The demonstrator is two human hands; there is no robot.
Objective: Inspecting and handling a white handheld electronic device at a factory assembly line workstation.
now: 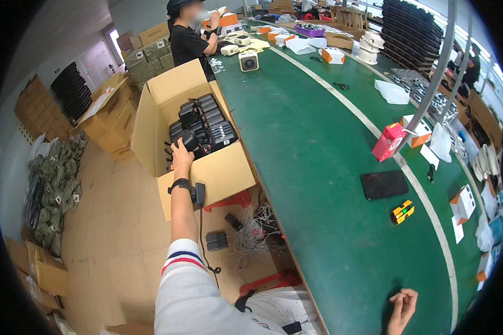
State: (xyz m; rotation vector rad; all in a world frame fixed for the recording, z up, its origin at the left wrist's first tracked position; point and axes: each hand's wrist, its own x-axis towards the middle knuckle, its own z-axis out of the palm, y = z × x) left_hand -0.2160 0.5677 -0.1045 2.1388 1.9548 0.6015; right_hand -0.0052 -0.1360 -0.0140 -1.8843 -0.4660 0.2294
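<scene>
Head: device (188,139) against grip (181,156) (left)

Classify as a packing workshop. Note the long green worktable (318,162) at 3 o'clock, with small orange-and-white boxes (332,56) set out at 1 o'clock. Note also an open carton (221,173) loaded with rows of black devices (212,118) at 10 o'clock, tall stacks of black tray-like pieces (411,36) at 2 o'clock, heaped olive fabric goods (56,184) at 9 o'clock, and a standing co-worker (185,44) at 11 o'clock.
</scene>
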